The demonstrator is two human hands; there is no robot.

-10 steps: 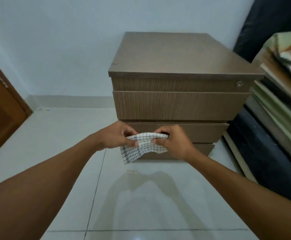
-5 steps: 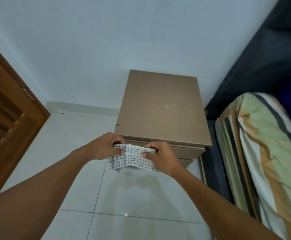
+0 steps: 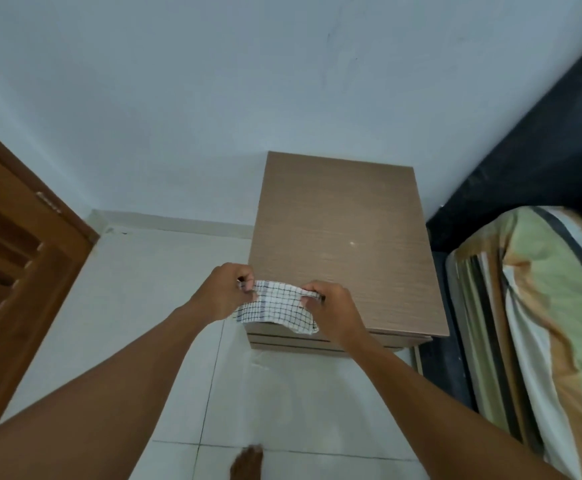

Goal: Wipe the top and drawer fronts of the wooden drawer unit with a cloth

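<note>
Checked white cloth (image 3: 275, 306) stretches between my two hands, my left hand (image 3: 225, 292) pinching its left top corner and my right hand (image 3: 333, 308) pinching the right, both closed tight on the fabric. I hold it over the front edge of the wooden drawer unit (image 3: 345, 244), which stands against the wall (image 3: 213, 98) beside the bed (image 3: 542, 306).
</note>
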